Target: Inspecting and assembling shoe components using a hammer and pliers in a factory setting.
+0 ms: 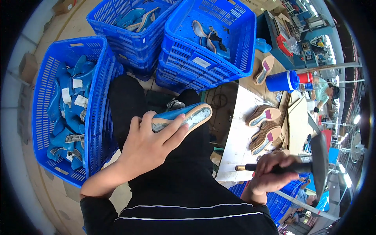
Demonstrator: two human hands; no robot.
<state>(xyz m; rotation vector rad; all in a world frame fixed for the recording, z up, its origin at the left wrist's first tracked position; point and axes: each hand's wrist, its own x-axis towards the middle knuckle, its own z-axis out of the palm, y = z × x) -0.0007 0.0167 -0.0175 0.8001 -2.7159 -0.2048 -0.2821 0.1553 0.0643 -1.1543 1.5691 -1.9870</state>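
Note:
Over my lap, my left hand (147, 145) grips a blue shoe last (176, 111) with a tan-edged sole piece (201, 117) on its upper face. The fingers lie across the sole's grey, worn-looking middle, and the palm side is hidden. Out to the right, my right hand (274, 172) is closed around the dark handle of a hammer (320, 166). Its broad metal head points right, away from the last, and is slightly blurred. Beyond that hand, tan wedge soles (266, 137) with purple patches lie stacked on a white-topped table (239, 129).
A blue crate (92, 129) at left holds several blue lasts (68, 105). Stacked blue crates (196, 66) stand ahead, with lasts and soles inside. A blue jug (282, 81) and a single sole (263, 70) sit at the table's far end. Other people (323, 94) work at right.

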